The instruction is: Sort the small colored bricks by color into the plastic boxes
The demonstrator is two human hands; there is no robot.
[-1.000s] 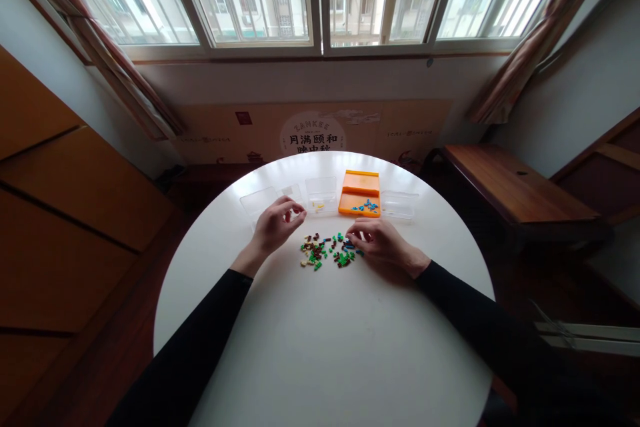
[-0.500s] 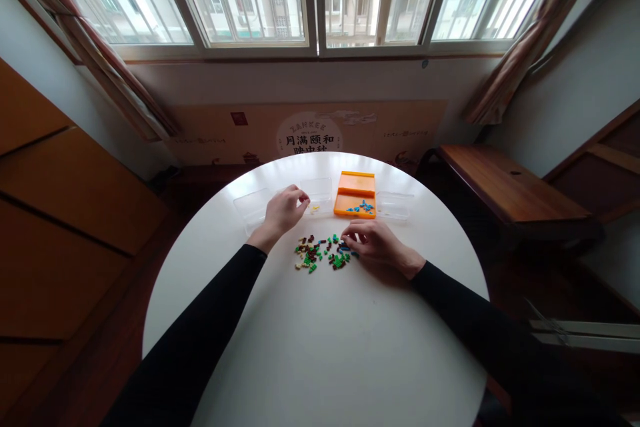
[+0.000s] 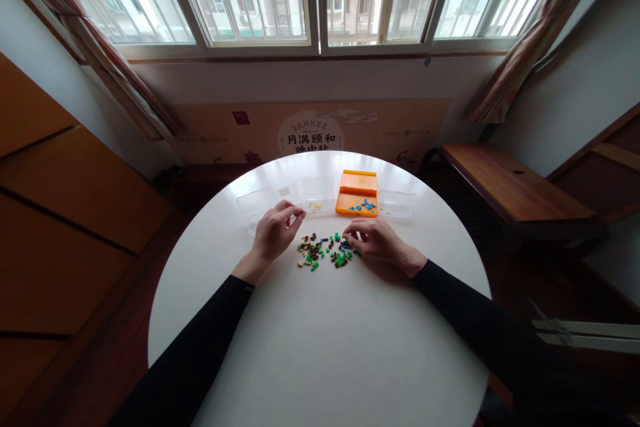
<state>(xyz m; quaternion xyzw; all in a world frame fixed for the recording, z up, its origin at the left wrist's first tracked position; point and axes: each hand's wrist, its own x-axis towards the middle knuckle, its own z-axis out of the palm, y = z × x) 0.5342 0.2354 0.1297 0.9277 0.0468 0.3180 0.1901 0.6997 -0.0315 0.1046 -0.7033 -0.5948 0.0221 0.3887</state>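
Note:
A loose pile of small building bricks [image 3: 312, 251], green, brown, cream and blue, lies in the middle of the white round table. My left hand [image 3: 278, 230] hovers just left of the pile, fingers loosely curved and thumb apart, with nothing visible in them. My right hand [image 3: 376, 240] rests at the pile's right edge; its thumb and fingertips come together over the bricks there, and what they hold is too small to make out. Beyond the hands, a clear plastic box [image 3: 319, 188] contains a few yellow bricks. Blue bricks [image 3: 367, 204] lie in an orange hinged case [image 3: 356, 181].
Another clear box [image 3: 397, 204] stands right of the orange case. At the left, a clear tray [image 3: 253, 203] sits partly behind my left hand, with a further clear container [image 3: 288, 191] beside it. The white table [image 3: 345, 347] has a rounded edge; a wooden bench [image 3: 510, 183] stands beyond it.
My left hand has drawn back from the clear box with yellow bricks, moving left and towards me. My right hand has stayed at the pile's right edge.

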